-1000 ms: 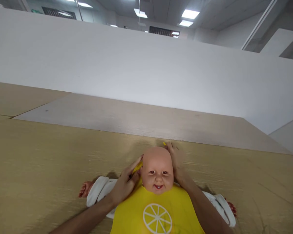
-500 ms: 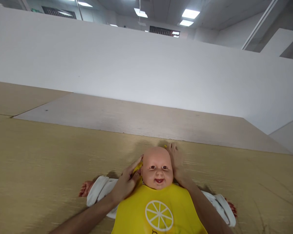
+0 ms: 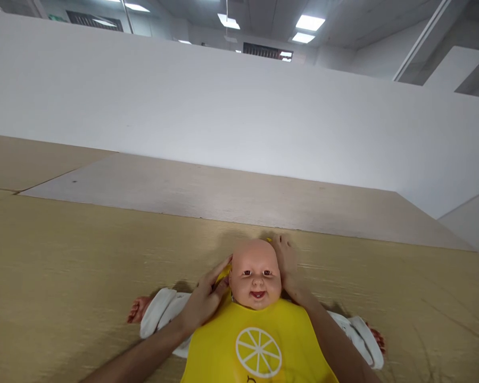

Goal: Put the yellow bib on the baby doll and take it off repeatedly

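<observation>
A baby doll (image 3: 256, 268) in white clothes lies on its back, arms spread to both sides. Over its chest is a yellow bib (image 3: 215, 346) with a white citrus-slice print. Beside the doll's head, my left hand (image 3: 205, 300) is closed on one neck strap of the bib, the yellow band showing between thumb and fingers. My right hand (image 3: 288, 266) curls round the other side of the head. A yellow strap tip pokes out by its fingertips, which are partly hidden behind the head.
The doll rests on a wood-toned tabletop (image 3: 83, 266). A paler board (image 3: 223, 191) runs along the back of it, up against a white partition (image 3: 223, 106). Ceiling lights (image 3: 310, 23) show beyond the partition.
Almost nothing differs. The whole view has shifted very slightly, and both hands keep their places beside the doll's head.
</observation>
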Motion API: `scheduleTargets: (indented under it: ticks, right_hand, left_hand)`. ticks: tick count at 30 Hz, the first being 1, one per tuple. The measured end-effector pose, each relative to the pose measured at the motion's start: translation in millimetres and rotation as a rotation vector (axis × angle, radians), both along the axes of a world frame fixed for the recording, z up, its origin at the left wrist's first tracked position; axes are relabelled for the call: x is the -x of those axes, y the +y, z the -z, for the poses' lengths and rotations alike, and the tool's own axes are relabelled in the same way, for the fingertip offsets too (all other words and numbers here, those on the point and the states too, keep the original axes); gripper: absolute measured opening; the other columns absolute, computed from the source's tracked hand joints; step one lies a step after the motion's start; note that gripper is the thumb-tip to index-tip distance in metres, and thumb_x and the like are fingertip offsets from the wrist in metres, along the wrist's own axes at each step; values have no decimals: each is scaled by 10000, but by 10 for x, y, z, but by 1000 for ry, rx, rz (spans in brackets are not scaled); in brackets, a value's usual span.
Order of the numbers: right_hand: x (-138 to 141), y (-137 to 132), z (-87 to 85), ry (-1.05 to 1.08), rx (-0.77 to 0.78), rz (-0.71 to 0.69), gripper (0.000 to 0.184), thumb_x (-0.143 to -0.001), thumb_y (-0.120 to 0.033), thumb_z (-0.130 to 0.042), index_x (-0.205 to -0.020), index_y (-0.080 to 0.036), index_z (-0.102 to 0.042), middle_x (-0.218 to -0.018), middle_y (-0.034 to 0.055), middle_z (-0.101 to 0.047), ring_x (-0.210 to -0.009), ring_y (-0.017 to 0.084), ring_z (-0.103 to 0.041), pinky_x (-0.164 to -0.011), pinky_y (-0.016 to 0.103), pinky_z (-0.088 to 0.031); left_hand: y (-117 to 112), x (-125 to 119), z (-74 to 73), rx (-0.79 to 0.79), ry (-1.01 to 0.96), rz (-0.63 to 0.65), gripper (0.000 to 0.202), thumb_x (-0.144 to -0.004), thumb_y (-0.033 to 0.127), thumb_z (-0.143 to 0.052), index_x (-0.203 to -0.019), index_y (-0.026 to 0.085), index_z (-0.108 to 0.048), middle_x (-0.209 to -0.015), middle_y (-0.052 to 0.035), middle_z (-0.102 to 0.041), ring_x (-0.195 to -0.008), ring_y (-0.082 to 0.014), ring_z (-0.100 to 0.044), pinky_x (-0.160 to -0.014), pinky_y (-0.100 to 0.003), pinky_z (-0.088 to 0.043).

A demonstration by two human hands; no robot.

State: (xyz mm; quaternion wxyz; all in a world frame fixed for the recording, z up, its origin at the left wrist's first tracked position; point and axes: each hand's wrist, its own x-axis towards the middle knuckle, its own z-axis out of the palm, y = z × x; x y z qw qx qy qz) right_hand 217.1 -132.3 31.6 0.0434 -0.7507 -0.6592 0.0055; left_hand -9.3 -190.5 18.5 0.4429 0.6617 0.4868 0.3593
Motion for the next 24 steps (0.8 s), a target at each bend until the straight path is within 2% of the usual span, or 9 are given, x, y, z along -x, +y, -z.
scheduleTargets:
  ticks: [6, 13, 19, 24]
  right_hand:
    - [-16, -11, -37, 136, -22, 56, 190, -915, -221, -429, -1077, -163, -510, -1070, 84, -601, -919, 202, -577, -630, 286, -325]
    - [6, -28, -113, 145, 24, 60, 180, -892, -184, -456, -1061, -147, -505, -1092, 92, -600, -936, 199, -581, -633, 280, -322]
    - [4, -28, -120, 133, 35, 61, 171, -892, -187, -460, -1050, -142, -507, -1085, 97, -602, -907, 187, -583, -622, 271, -314]
    - [-5, -42, -128, 149, 34, 59, 172, -904, -215, -455, -1055, -152, -509, -1083, 90, -598, -910, 181, -582, -617, 266, -309]
  left_hand:
    - [2, 1, 43, 1, 16, -17, 551, -854, 374, -487, -1363, 165, -499, -1392, -92, -522, -1315, -260, -454, -1105, -452, -349]
    - [9, 0, 20, 35, -17, 8, 599, -850, 445, -495, -1374, 155, -485, -1390, -103, -524, -1325, -260, -440, -1115, -448, -333]
    - [21, 0, 21, 34, -51, -2, 586, -834, 476, -522, -1345, 189, -523, -1394, -83, -520, -1322, -271, -443, -1111, -438, -348]
    - [33, -4, 31, 42, -55, 3, 612, -839, 490, -499, -1349, 154, -513, -1394, -92, -523, -1323, -276, -440, -1121, -443, -332]
